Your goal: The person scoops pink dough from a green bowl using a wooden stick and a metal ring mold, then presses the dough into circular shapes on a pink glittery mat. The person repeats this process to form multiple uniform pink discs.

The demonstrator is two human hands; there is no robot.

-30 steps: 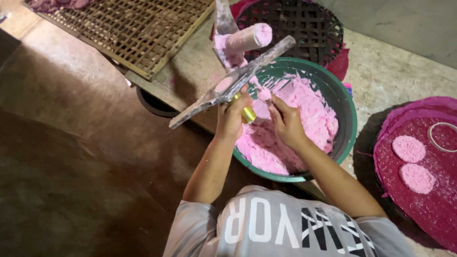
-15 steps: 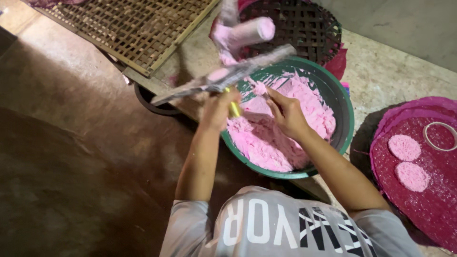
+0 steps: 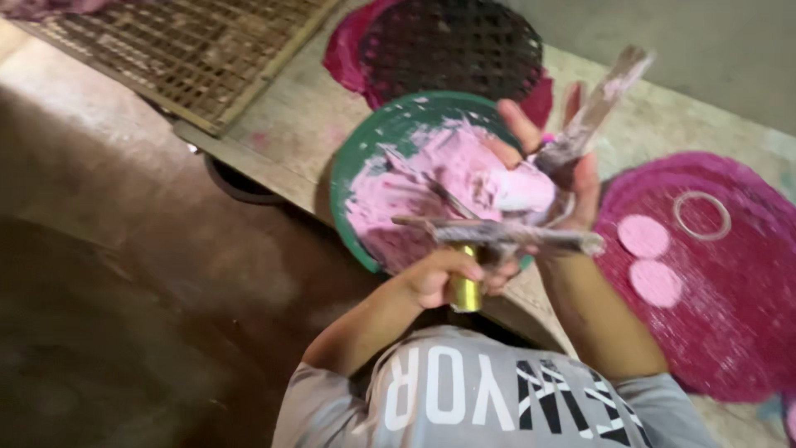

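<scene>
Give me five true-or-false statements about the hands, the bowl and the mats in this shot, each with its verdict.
1. The left hand grips a tool with a yellow handle. True.
2. The green bowl holds blue paste. False: the paste in it is pink.
3. Two pink discs lie on the magenta woven mat at the right. True.
4. The right hand rests flat and empty on the floor. False: it is raised over the bowl, holding a paste-smeared stick.
5. The ring sits inside the bowl. False: it lies on the magenta mat beyond the discs.
</scene>
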